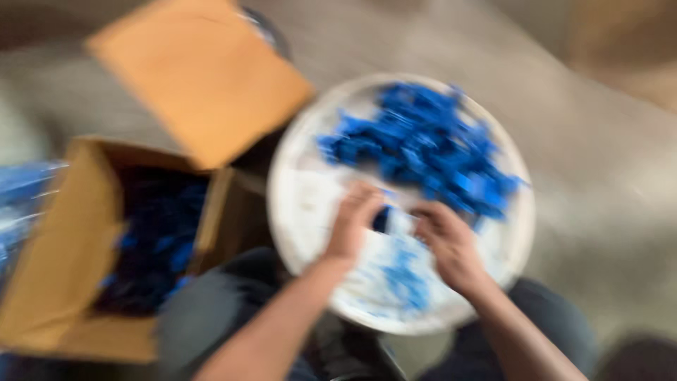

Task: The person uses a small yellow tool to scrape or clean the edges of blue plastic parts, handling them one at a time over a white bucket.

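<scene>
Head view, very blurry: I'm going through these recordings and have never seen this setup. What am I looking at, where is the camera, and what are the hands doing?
There is no machine here. One camera sits on a person's head and looks down at their own two bare hands, so the arms enter from the bottom edge. The picture is smeared by motion, so fine detail is lost.

A round white tray rests over the person's lap. A heap of small blue pieces lies on its far side, with a few more near the front. The left hand and right hand are close together over the tray's middle, with something small and dark between them; whether either has a grip on it cannot be told.

To the left stands an open cardboard box with more dark blue pieces inside.
</scene>
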